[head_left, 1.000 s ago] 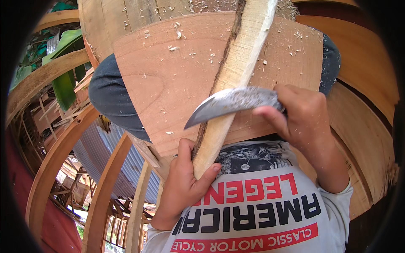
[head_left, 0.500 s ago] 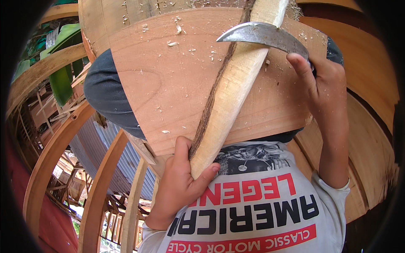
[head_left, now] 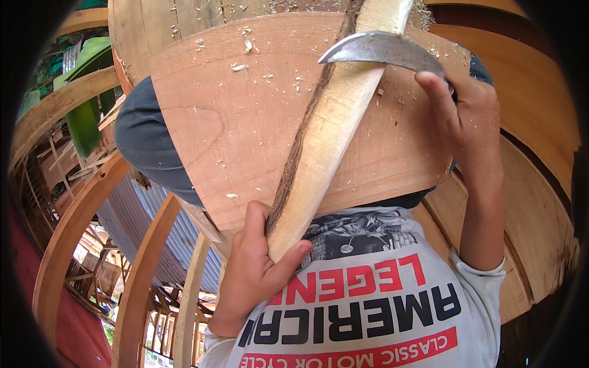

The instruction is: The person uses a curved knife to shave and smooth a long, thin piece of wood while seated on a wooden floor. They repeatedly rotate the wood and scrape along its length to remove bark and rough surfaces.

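A long strip of wood [head_left: 334, 129], pale on its shaved face with dark bark along its left edge, slants from my waist up past the top of the view. My left hand [head_left: 254, 264] is closed around its near end, thumb on the right side. In my right hand [head_left: 463, 110] is a curved sickle [head_left: 386, 50], its grey blade lying across the strip toward the far end with the tip pointing left. The handle is mostly hidden in my fist. Beneath the strip, a flat reddish-brown board [head_left: 245, 141] rests across my lap.
Curled wood shavings [head_left: 239, 66] are scattered over the board. Beyond it are wooden planks [head_left: 202, 18] with more chips. Wooden slats [head_left: 144, 270] and corrugated metal sheets [head_left: 178, 239] lie to the left, near a green leaf [head_left: 86, 122]. Curved-looking wooden panels [head_left: 509, 67] stand on the right.
The strip, board and both hands sit slightly farther left in the view. The blade remains across nearly the same part of the strip, and both grips are unchanged.
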{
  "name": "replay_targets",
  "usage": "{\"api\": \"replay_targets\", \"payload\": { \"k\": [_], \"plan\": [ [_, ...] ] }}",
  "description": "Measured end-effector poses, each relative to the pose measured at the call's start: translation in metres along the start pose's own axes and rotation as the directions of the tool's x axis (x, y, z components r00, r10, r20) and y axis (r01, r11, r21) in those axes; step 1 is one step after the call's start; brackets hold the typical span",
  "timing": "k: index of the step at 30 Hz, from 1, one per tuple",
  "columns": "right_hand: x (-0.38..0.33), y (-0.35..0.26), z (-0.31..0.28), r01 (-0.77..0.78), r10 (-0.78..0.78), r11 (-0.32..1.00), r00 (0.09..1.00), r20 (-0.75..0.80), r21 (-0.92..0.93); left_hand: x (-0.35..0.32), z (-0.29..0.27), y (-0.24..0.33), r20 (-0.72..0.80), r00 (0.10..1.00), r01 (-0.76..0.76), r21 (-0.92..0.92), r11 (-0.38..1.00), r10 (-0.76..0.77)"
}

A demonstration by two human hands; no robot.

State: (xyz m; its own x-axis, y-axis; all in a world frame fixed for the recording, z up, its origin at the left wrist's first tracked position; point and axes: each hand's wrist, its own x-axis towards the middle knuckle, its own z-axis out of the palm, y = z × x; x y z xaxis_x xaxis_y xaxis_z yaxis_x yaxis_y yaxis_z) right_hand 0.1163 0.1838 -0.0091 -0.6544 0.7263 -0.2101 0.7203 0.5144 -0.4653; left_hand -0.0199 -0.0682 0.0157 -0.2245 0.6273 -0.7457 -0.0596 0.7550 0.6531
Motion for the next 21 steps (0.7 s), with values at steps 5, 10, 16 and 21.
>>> {"api": "replay_targets", "payload": {
  "k": [5,10,16,21],
  "plan": [
    [-0.028,-0.016,0.001,0.390,-0.378,0.920,0.912,0.156,-0.046,0.002,-0.001,-0.004,0.024,0.999,-0.045,0.020,0.999,0.045],
    [-0.001,-0.005,-0.005,0.025,-0.029,0.998,0.997,0.065,0.056,0.000,0.001,0.001,-0.004,1.000,0.026,0.022,0.999,-0.026],
    [-0.023,-0.009,-0.001,0.039,-0.034,0.999,0.990,0.139,-0.029,0.002,0.002,0.002,-0.001,1.000,0.005,0.046,0.999,-0.005],
    [-0.027,-0.012,0.008,0.203,-0.200,0.978,0.977,0.072,-0.042,0.000,0.004,-0.002,-0.027,1.000,-0.002,0.043,0.999,0.003]
  ]
}}
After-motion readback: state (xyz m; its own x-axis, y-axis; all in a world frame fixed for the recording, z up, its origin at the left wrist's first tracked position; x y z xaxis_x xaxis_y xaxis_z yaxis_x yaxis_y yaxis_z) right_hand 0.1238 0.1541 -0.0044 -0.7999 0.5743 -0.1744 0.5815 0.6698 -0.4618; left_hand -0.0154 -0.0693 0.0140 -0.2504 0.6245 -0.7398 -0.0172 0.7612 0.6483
